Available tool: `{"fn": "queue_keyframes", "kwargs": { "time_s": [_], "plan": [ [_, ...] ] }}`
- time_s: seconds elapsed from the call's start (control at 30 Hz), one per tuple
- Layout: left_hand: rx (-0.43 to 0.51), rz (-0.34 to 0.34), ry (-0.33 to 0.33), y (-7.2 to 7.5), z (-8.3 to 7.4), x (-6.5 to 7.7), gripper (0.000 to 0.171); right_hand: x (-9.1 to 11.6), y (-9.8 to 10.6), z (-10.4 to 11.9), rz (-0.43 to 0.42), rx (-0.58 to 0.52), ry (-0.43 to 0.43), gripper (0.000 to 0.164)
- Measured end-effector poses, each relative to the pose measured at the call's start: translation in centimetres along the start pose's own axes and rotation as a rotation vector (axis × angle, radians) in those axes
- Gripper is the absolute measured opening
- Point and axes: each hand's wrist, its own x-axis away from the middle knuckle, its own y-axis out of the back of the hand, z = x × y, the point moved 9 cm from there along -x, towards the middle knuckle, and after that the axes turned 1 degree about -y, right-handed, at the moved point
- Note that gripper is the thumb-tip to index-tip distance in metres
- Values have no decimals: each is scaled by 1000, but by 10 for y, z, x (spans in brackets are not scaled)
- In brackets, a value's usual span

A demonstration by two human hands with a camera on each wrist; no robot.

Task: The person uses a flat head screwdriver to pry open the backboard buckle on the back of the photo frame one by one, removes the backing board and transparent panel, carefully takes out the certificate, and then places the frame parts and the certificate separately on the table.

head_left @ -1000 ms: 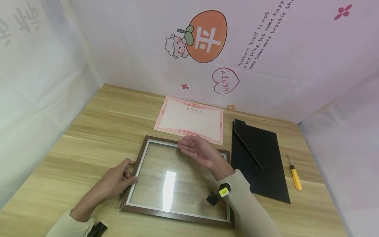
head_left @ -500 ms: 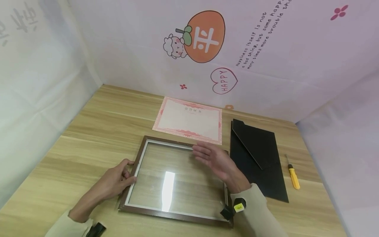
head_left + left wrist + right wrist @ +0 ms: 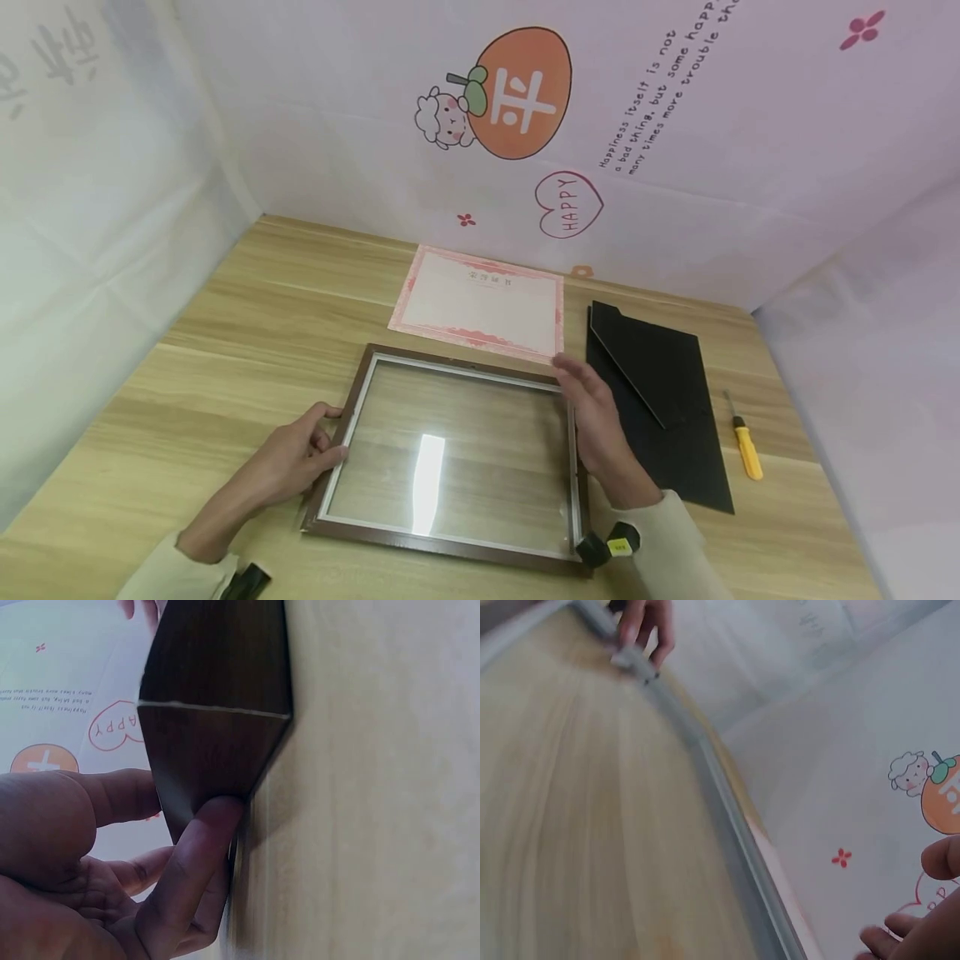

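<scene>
A brown picture frame (image 3: 442, 547) lies on the table with its inner side facing up, a clear pane (image 3: 487, 458) inside it reflecting a light. My left hand (image 3: 285, 458) grips the frame's left side, thumb on the top edge and fingers against the outer side. In the left wrist view, fingers (image 3: 199, 862) press on the dark frame near its corner. My right hand (image 3: 600, 433) hovers at the frame's right side, fingers extended; whether it touches the frame cannot be told. In the right wrist view, part of that hand (image 3: 922, 930) shows at the lower right corner.
A pink-bordered certificate (image 3: 483, 304) lies behind the frame. To the right rests a black backing board (image 3: 660, 467) with a stand leg (image 3: 660, 358) on it. Farther right is a screwdriver (image 3: 747, 450) with a yellow handle. A printed cloth wall (image 3: 337, 125) encloses the table.
My right hand has moved right, from above the pane's upper middle to the frame's right side. The left hand keeps its grip on the frame, which stays in place.
</scene>
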Motion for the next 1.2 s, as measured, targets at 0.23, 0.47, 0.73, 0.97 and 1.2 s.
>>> {"fn": "queue_keyframes", "kwargs": {
  "time_s": [0.23,0.47,0.73,0.97,1.2],
  "plan": [
    [-4,2,-8,1,-2,-1,52,-6,29,-24,-92,146,-38,51],
    [-6,2,-16,1,-4,-3,52,-14,39,-40,-85,51,-44,48],
    [-15,3,-11,0,-4,-4,52,-20,47,-53,-98,1,-88,48],
    [-45,-21,16,1,-2,-4,54,-22,46,-58,-93,84,-97,50],
    [-193,-118,-2,11,-16,-2,56,-21,45,-57,-86,121,-48,51]
  ]
}}
